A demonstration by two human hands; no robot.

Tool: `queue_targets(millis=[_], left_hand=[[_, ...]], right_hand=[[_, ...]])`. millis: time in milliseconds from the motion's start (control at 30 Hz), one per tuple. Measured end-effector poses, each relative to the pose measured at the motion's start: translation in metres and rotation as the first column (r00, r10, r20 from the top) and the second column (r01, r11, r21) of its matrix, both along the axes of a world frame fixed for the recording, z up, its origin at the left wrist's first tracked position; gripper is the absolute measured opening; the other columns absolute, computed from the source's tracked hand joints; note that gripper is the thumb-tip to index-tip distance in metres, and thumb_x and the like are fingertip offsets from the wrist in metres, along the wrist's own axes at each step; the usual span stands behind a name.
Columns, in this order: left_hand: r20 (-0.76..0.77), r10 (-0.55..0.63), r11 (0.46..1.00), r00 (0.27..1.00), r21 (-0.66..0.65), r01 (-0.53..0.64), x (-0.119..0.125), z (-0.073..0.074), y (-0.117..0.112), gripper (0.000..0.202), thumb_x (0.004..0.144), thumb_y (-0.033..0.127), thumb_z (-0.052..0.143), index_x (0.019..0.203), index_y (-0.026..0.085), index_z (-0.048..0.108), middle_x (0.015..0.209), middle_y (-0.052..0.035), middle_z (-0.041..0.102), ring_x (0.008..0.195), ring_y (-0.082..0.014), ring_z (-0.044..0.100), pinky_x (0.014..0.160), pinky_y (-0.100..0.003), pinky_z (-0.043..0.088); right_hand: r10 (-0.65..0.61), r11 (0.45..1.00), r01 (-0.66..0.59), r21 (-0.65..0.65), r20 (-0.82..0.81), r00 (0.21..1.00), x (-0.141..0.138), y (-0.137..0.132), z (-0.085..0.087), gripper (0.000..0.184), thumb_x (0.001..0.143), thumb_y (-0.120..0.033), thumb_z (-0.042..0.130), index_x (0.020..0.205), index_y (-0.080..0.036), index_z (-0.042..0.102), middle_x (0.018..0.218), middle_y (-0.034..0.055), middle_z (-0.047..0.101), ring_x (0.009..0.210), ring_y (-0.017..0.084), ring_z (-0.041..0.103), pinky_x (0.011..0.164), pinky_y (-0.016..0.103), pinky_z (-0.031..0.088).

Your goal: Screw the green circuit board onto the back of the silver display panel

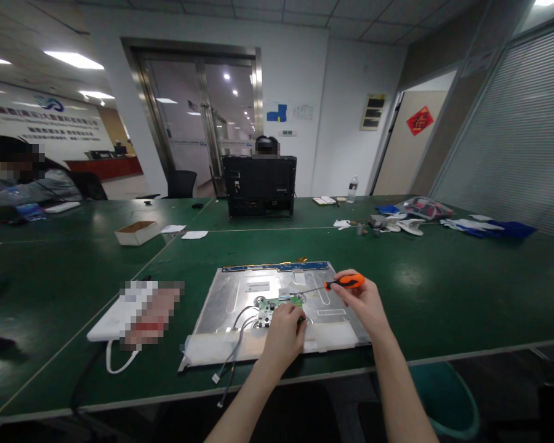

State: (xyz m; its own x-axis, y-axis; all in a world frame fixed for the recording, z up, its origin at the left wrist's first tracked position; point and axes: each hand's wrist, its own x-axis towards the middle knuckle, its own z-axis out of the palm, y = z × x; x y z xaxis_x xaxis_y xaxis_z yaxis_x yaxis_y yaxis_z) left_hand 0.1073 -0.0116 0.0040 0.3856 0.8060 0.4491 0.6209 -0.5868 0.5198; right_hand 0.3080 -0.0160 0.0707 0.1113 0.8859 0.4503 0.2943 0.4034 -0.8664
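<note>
A silver display panel (pixel 231 295) lies flat on the green table, with a blue circuit strip (pixel 281 267) along its far edge. On its middle sits a green circuit board (pixel 265 314) with dark cables (pixel 240 332) running off its left side to loose plugs near the table's front. My left hand (pixel 285 326) is closed over the board's right part, its fingertips partly hidden. Between the fingers of my right hand (pixel 357 298) is an orange and black screwdriver (pixel 352 281). Its shaft points left, and the tip is close to the board's far edge; contact cannot be made out.
Left of the panel lies a white device (pixel 115 317) with a white cable. Farther off are an open box (pixel 137 233), paper slips (pixel 194 235) and a black monitor (pixel 260 184). Gloves (pixel 410 227), a bottle (pixel 352 189) and blue cloth stand or lie at the back right.
</note>
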Motion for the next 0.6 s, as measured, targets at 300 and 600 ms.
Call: queue_targets(millis=[300, 600], left_hand=[[-0.041, 0.015, 0.999, 0.999, 0.04, -0.013, 0.0011, 0.0014, -0.0026, 0.01, 0.082, 0.012, 0.052, 0.083, 0.02, 0.058, 0.091, -0.0061, 0.059, 0.09, -0.0238, 0.055, 0.082, -0.037, 0.042], [0.034, 0.004, 1.0, 0.999, 0.003, -0.004, 0.0004, 0.001, -0.0002, 0.014, 0.08, 0.009, 0.052, 0.079, 0.02, 0.06, 0.088, -0.0058, 0.06, 0.089, -0.0232, 0.056, 0.082, -0.036, 0.043]], right_hand=[[-0.003, 1.0, 0.003, -0.023, 0.004, 1.0, -0.0025, -0.0009, 0.0014, 0.026, 0.078, -0.041, 0.07, 0.09, -0.019, 0.063, 0.072, -0.0004, 0.055, 0.049, 0.009, 0.044, 0.046, 0.024, 0.031], [-0.022, 0.999, 0.023, -0.03, 0.019, 1.0, -0.0038, -0.0027, 0.0043, 0.026, 0.077, -0.042, 0.07, 0.089, -0.02, 0.063, 0.065, -0.0019, 0.052, 0.048, 0.01, 0.044, 0.045, 0.024, 0.031]])
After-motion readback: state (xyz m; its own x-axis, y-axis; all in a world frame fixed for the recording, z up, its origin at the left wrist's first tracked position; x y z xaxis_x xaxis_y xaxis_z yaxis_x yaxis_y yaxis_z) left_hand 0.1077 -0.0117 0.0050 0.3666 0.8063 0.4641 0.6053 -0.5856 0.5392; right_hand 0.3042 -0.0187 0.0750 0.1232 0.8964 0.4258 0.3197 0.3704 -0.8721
